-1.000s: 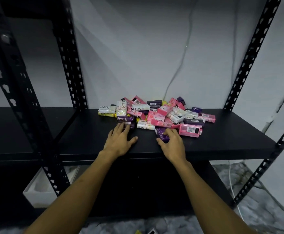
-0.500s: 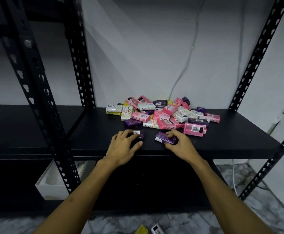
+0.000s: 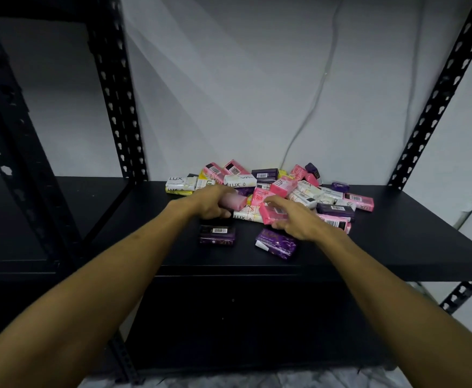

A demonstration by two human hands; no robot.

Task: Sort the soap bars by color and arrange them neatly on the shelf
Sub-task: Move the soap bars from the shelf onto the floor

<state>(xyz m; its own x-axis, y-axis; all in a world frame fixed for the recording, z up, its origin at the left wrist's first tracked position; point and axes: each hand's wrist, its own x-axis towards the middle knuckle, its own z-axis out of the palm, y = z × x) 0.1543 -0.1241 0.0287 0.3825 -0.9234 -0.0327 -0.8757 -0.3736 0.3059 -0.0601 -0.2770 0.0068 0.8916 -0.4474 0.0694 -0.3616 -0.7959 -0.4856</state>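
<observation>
The black shelf (image 3: 397,242) has bare board along its front edge and wide open room on both ends; slotted uprights (image 3: 117,107) bound it left and right. The soap pile (image 3: 299,189) sits at the back, near the wall. Two purple bars lie apart from it towards the front: one (image 3: 217,235) barcode-up, the other (image 3: 275,244) reading "LUX". White wrappers in the pile also read "LUX", and several pink ones show barcodes. The left hand (image 3: 209,204) is closed around a pale pink bar (image 3: 233,202). The right hand (image 3: 293,219) appears to pinch a brighter pink bar (image 3: 271,215), though motion blur softens the fingers.
</observation>
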